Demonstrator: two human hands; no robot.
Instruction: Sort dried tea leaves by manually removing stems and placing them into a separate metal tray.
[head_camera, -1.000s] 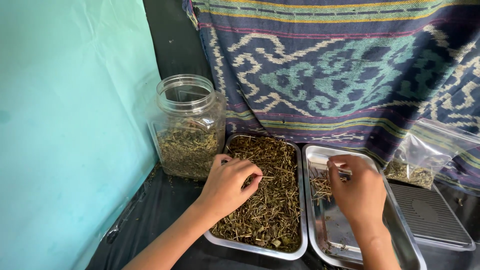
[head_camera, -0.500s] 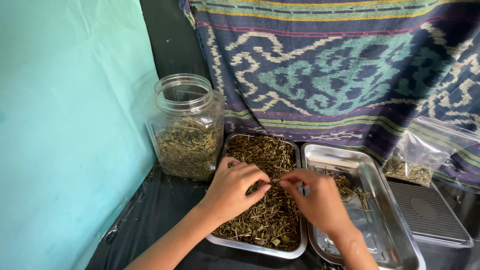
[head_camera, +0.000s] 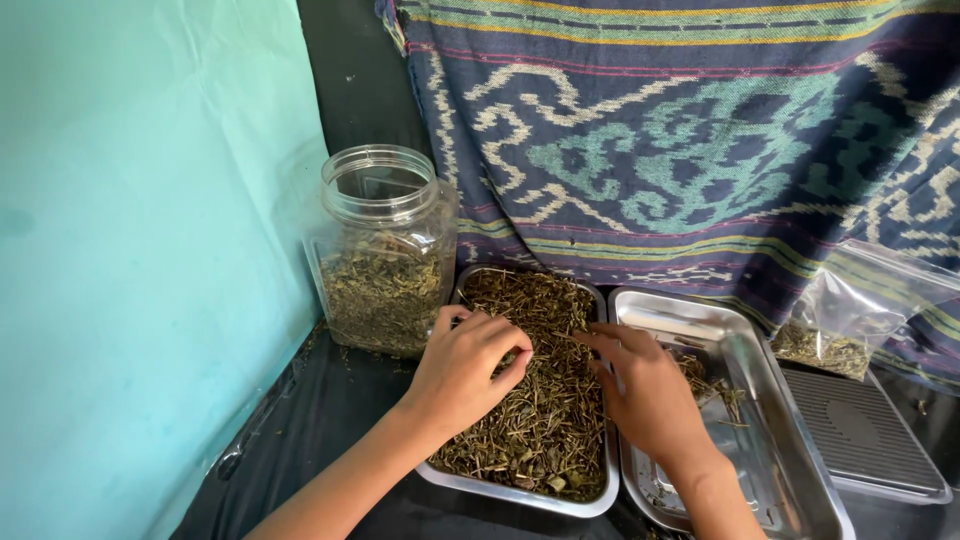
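plastic bag (head_camera: 860, 310) cut off right, herbs under both hands hidden

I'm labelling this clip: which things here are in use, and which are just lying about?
In use:
left hand and right hand, both in the herb tray
second tray with a few sprigs

Lying about:
open jar part full of herbs
plastic bag
scale
woven cloth

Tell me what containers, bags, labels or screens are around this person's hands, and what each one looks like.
Clear plastic jar: back left by the turquoise wall, open-topped, part filled with dried herb.
Clear plastic bag: far right against the patterned cloth, crumpled, a little herb inside.
Left steel tray: under both hands, full of dried twigs.
Right steel tray: beside it, nearly bare.
No labels, signs or screens in view.
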